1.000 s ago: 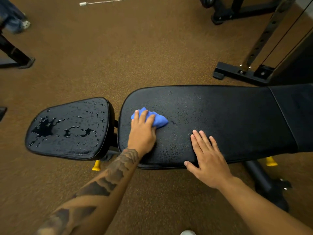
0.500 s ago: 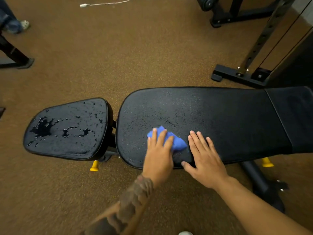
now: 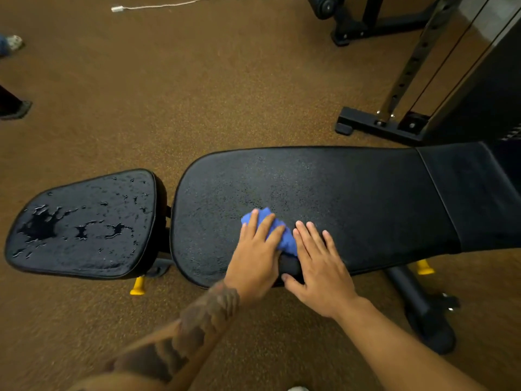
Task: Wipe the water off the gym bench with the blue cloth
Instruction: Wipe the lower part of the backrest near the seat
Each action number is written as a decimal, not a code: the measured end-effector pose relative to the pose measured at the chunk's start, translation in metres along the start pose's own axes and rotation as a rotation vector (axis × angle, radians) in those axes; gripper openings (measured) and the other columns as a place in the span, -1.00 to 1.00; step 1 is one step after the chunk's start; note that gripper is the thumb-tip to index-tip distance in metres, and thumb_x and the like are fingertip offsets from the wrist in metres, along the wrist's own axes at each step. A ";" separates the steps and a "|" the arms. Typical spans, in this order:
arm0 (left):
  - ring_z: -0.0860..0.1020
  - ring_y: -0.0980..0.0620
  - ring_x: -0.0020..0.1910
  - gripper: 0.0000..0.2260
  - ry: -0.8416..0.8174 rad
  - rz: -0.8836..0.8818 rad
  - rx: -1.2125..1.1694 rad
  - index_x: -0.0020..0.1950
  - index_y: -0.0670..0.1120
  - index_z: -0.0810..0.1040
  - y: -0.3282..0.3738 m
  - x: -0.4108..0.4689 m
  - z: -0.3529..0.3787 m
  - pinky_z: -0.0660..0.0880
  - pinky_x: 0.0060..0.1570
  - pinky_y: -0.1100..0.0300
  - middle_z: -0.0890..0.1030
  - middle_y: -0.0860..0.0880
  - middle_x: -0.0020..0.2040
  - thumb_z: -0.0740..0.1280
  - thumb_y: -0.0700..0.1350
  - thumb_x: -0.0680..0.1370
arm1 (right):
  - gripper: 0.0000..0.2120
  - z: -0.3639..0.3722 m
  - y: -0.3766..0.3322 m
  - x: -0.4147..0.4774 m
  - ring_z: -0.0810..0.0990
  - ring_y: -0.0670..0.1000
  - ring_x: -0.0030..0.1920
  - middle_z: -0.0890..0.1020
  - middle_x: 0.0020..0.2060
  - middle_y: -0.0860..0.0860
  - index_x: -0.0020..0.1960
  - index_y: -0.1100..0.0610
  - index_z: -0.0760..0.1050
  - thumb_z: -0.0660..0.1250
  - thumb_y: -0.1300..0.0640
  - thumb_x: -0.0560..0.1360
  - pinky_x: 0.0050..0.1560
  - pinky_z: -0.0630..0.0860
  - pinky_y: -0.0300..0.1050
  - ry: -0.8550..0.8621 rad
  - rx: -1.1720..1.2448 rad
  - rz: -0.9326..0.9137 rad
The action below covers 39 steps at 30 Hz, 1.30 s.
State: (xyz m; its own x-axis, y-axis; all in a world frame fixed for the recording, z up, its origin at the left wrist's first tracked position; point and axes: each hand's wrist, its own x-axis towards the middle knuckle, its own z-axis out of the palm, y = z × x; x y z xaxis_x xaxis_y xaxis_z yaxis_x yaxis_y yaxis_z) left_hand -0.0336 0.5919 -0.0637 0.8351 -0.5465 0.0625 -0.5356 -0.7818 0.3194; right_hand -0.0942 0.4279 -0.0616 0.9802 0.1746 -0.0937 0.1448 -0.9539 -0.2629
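The black gym bench has a long back pad (image 3: 352, 198) and a separate seat pad (image 3: 84, 227) to its left. The seat pad carries dark puddles and many droplets of water. The back pad shows a fine film of small droplets around its left half. My left hand (image 3: 255, 258) presses the crumpled blue cloth (image 3: 282, 235) flat onto the back pad near its front edge. My right hand (image 3: 318, 263) lies flat on the pad right beside the cloth, fingers spread, holding nothing.
Brown speckled floor surrounds the bench. A black machine frame (image 3: 380, 122) with a perforated upright stands behind the bench on the right. Yellow knobs (image 3: 137, 286) stick out under the pads. A white cable (image 3: 169, 4) lies on the floor far back. A shoe (image 3: 12, 42) shows at far left.
My left hand has slid the blue cloth from the left end of the back pad rightward and toward the front edge, stopping beside my right hand, which stayed in place.
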 end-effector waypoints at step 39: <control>0.14 -0.40 0.43 -0.62 0.208 -0.498 -0.035 0.30 -0.22 0.46 -0.047 -0.065 -0.016 0.17 0.38 -0.29 0.36 -0.29 0.39 0.17 -0.16 0.51 | -0.17 -0.002 0.001 0.000 -0.25 0.02 0.53 -0.12 0.56 0.05 0.56 0.17 -0.10 -0.01 -0.33 0.50 0.50 -0.10 0.13 -0.074 -0.067 0.001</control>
State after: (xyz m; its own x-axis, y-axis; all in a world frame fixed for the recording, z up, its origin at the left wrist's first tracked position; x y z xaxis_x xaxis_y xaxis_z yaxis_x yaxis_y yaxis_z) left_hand -0.0608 0.6684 -0.0679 0.9960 -0.0388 0.0804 -0.0672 -0.9187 0.3892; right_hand -0.0943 0.4268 -0.0600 0.9680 0.1891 -0.1649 0.1553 -0.9678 -0.1983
